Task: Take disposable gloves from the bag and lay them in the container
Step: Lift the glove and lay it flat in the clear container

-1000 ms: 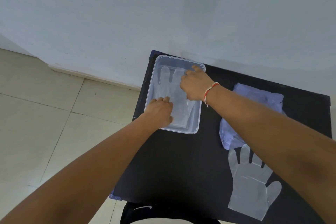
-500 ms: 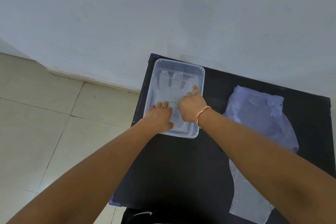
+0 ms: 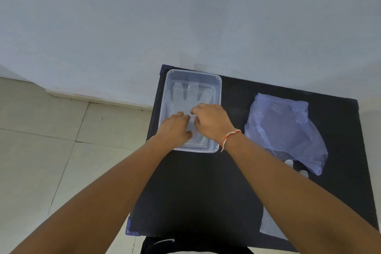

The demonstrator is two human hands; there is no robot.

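A clear rectangular container (image 3: 219, 90) stands at the far left of the black table (image 3: 198, 192). A transparent disposable glove (image 3: 191, 94) lies flat inside it, fingers pointing to the wall. My left hand (image 3: 177, 128) rests palm down on the glove's near part, fingers slightly bent. My right hand (image 3: 213, 121) sits beside it over the glove's palm, fingers curled down onto the plastic. A bluish plastic bag (image 3: 288, 128) lies crumpled to the right. A second glove (image 3: 268, 227) lies on the table at the near right, mostly hidden under my right forearm.
The table stands against a pale wall (image 3: 185, 16), with a tiled floor (image 3: 51, 140) to the left. Bare black tabletop lies between the container and the bag, and in front of the container. Dark clothing shows at the table's near edge.
My right hand slid from the glove's fingertips back toward its cuff, ending beside my left hand. My left hand stayed on the glove. The view shifted, hiding more of the second glove.
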